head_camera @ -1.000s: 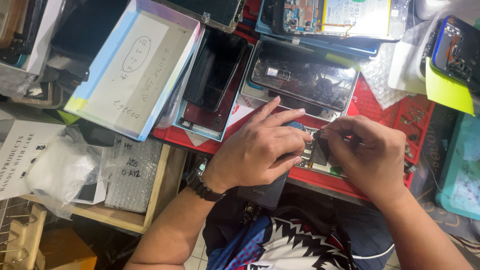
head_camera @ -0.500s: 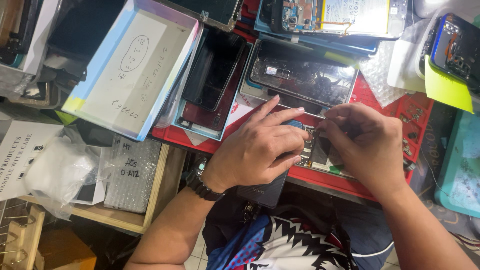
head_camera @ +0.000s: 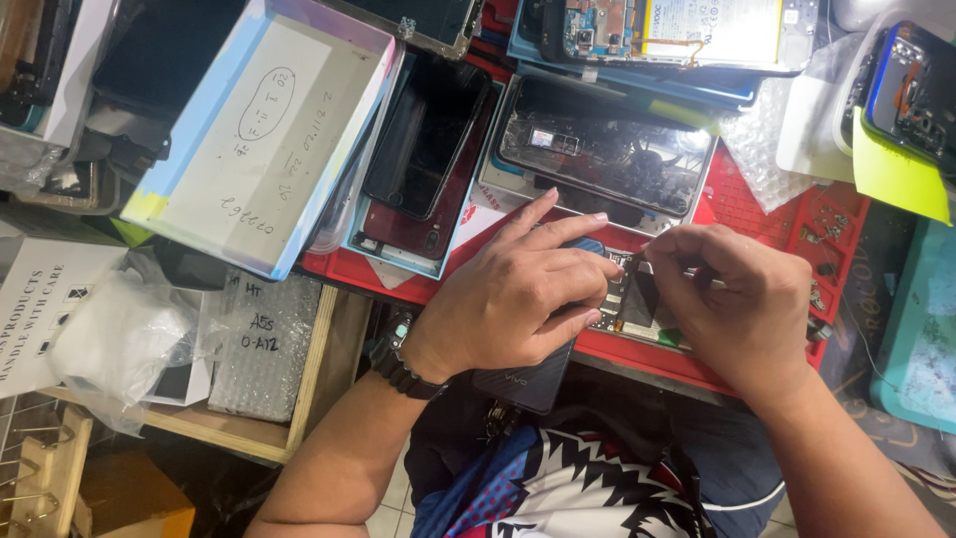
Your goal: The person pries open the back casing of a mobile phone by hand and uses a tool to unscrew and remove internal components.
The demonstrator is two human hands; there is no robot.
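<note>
The left hand [head_camera: 518,299] lies palm down over an opened phone [head_camera: 627,299] at the near edge of the red mat [head_camera: 757,199], its fingers spread and pressing the phone's body in place rather than curling round it; a dark watch [head_camera: 398,354] sits on that wrist. The right hand [head_camera: 742,304] is bunched just beside it, thumb and fingertips pinched over the exposed circuit board, though whatever they grip is too small to make out. Behind the hands, toward the far edge of the mat, lies a phone back panel with a glossy dark surface [head_camera: 607,149], and to its left a black phone screen [head_camera: 428,134] rests on a dark red one. A white flat box with blue edges [head_camera: 264,130] leans over the mat's left corner.
</note>
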